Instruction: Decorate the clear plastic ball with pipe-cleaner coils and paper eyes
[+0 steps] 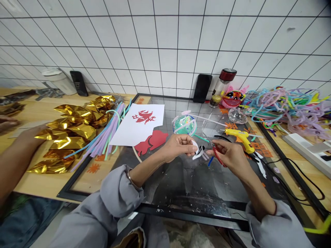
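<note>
Between the thumb and fingers of my left hand [178, 148] is a small curved piece of white paper [198, 153], partly covered by the fingertips. My right hand [231, 155] is wrapped round red-handled scissors [218, 157], their blades pointing up and left, close to the paper. Just beyond my hands sits a green, glittery round ornament [183, 125] with pale pink fuzzy stems on it. Red cut paper [152, 141] lies left of my left hand, partly under a white sheet [137, 129] bearing a red cut-out [143, 116].
A yellow glue gun [241, 138] lies right, its black cable running past a white power strip [310, 151]. Tangled fuzzy stems [287, 106] fill the back right. Gold foil [73, 134] and bundled stems [108, 127] lie left, near another person's arm [24, 158]. A bottle [221, 88] stands behind.
</note>
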A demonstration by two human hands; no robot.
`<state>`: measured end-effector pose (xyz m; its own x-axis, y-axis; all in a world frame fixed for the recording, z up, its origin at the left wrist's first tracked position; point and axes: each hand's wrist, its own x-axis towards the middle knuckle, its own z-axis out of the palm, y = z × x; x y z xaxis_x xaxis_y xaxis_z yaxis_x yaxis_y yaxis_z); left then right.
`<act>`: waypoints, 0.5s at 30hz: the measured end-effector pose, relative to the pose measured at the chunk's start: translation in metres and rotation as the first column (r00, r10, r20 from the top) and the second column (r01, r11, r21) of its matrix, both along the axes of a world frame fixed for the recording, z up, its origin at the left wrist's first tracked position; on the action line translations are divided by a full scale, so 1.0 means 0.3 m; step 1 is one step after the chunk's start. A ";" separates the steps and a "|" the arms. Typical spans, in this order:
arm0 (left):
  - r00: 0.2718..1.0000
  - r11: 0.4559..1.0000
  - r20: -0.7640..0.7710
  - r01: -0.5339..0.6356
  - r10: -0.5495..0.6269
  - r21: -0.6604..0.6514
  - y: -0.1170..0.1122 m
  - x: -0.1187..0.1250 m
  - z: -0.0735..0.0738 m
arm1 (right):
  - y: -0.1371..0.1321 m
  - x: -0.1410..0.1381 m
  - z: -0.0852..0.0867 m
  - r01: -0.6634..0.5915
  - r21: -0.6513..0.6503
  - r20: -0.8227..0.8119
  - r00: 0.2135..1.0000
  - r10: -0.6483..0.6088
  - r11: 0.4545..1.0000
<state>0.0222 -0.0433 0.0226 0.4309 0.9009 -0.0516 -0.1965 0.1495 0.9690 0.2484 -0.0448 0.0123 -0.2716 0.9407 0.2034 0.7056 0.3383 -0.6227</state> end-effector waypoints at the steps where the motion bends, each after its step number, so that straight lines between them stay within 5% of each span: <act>1: 0.999 1.000 0.037 -0.018 0.018 0.003 0.000 0.000 0.000 | 0.009 0.006 -0.001 0.080 0.066 0.172 0.981 -0.090 0.995; 4: 0.992 0.999 0.116 -0.044 0.043 0.013 -0.001 0.000 0.003 | 0.025 0.007 -0.002 0.175 0.151 0.560 0.796 -0.230 0.973; 8: 0.985 0.997 0.160 -0.076 0.069 0.034 -0.003 -0.002 0.005 | 0.029 -0.009 -0.010 0.141 0.090 0.737 0.656 -0.161 0.986; 13: 0.979 0.994 0.187 -0.097 0.086 0.051 -0.002 0.001 0.000 | 0.026 -0.003 -0.023 0.085 0.117 0.740 0.657 -0.144 0.990; 15: 0.977 0.993 0.187 -0.109 0.097 0.053 0.000 0.003 -0.004 | 0.014 -0.009 -0.013 0.079 0.209 0.661 0.723 -0.201 0.975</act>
